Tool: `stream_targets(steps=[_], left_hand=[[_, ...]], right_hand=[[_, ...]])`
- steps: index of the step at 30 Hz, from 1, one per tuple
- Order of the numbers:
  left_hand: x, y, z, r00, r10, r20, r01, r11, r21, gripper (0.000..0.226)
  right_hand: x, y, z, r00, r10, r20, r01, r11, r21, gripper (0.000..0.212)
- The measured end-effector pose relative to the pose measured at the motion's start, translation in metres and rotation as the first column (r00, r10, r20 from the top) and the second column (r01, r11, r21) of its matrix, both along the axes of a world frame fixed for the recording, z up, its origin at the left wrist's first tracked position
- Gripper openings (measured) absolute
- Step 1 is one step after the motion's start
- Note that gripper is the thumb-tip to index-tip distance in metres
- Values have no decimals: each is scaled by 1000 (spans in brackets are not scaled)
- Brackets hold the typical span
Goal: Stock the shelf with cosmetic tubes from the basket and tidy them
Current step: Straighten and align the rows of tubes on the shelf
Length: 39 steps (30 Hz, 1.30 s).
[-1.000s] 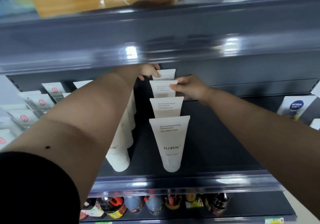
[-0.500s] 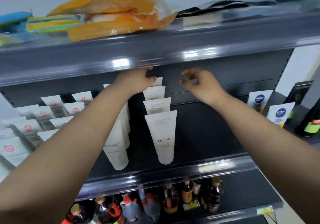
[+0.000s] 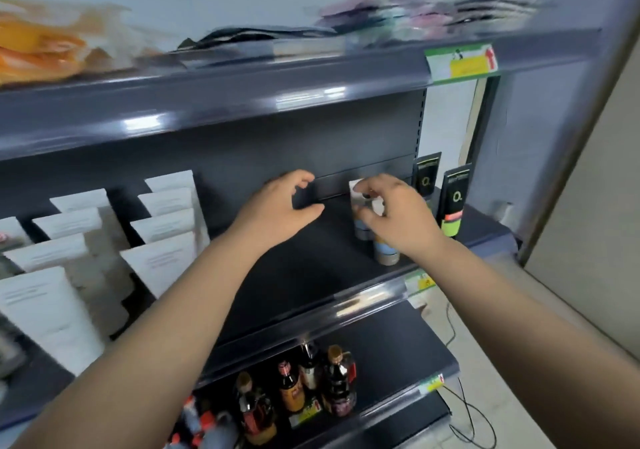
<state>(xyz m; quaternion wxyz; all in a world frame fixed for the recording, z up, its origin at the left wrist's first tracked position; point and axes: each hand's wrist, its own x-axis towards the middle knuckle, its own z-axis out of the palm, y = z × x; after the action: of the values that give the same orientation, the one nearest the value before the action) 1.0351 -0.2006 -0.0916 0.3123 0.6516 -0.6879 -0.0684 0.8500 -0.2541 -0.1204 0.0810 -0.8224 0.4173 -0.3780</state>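
Now: right hand (image 3: 398, 216) grip reaches two blue-banded tubes (image 3: 363, 220), contact unclear; left hand (image 3: 277, 206) apart.

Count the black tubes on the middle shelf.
2. One black tube stands at the back right; the other is nearer, to its right. The right hand may hide more.

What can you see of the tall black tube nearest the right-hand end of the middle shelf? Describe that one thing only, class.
The black tube stands upright on its cap, flat crimped end up. It looks like glossy plastic, with a pale "O" mark, small unreadable print and a pink and green band near the bottom. A similar tube stands behind and to its left. Neither hand touches it; the right hand is nearby.
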Motion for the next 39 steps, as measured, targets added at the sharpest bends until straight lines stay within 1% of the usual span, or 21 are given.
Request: stream_targets(steps=[3,5,7,9,11,14,15,17,19,21,25,27,30,31,33,34,37,39], left_hand=[[-33,-16,-27,986,20,-165,-3,995,104,50],[-53,-28,-46,972,48,-231,-13,989,149,57],[-73,-39,-63,959,82,-271,-31,982,187,63],[-90,-49,-76,934,118,-336,-50,977,205,63],[-103,-55,-85,896,147,-419,-64,976,207,56],[-115,-62,-95,852,166,-496,-72,976,204,42],[-117,-63,-97,842,169,-512,-80,978,191,40],[-118,-66,-101,831,175,-528,-104,981,163,37],[-117,-68,-104,838,188,-512,-134,981,141,32],[-113,-71,-105,840,193,-507,-147,981,130,27],[-100,-74,-106,847,134,-515,-60,986,158,24],[-88,-80,-105,817,142,-559,-65,986,155,33],[-77,-99,-100,736,239,-633,-218,969,112,41],[-76,-107,-97,719,275,-638,-249,959,132,49],[-78,-119,-92,712,301,-634,-230,954,194,65],[-79,-125,-90,726,291,-623,-202,957,210,66],[-83,-138,-88,785,262,-562,-167,962,216,45],[-84,-144,-88,782,250,-571,-172,967,188,35]], right_hand=[[-38,-14,-13,995,11,104,-18,998,66,33],[-58,-25,-21,988,13,156,-39,986,161,44],[-73,-37,-29,978,52,203,-106,959,263,57],[-83,-49,-38,976,80,203,-148,926,348,67],[-88,-60,-48,980,82,179,-156,879,450,73],[-87,-73,-61,987,116,108,-157,816,556,69],[-85,-76,-64,985,141,99,-173,799,577,64],[-80,-81,-71,974,185,130,-225,757,614,53],[-74,-84,-79,966,205,159,-260,740,620,48],[-69,-88,-86,965,188,183,-261,753,603,46],[-65,-92,-90,964,160,211,-256,769,587,44],[-64,-95,-90,964,166,208,-259,764,591,47],[-64,-100,-91,965,181,189,-260,755,602,50],[-64,-101,-92,965,186,187,-262,752,604,51],[-64,-102,-93,963,190,191,-268,748,608,52],[-64,-102,-93,962,188,198,-270,745,610,52],[-64,-102,-94,961,177,214,-274,739,616,51],[-64,-102,-93,959,178,221,-279,737,615,53]])
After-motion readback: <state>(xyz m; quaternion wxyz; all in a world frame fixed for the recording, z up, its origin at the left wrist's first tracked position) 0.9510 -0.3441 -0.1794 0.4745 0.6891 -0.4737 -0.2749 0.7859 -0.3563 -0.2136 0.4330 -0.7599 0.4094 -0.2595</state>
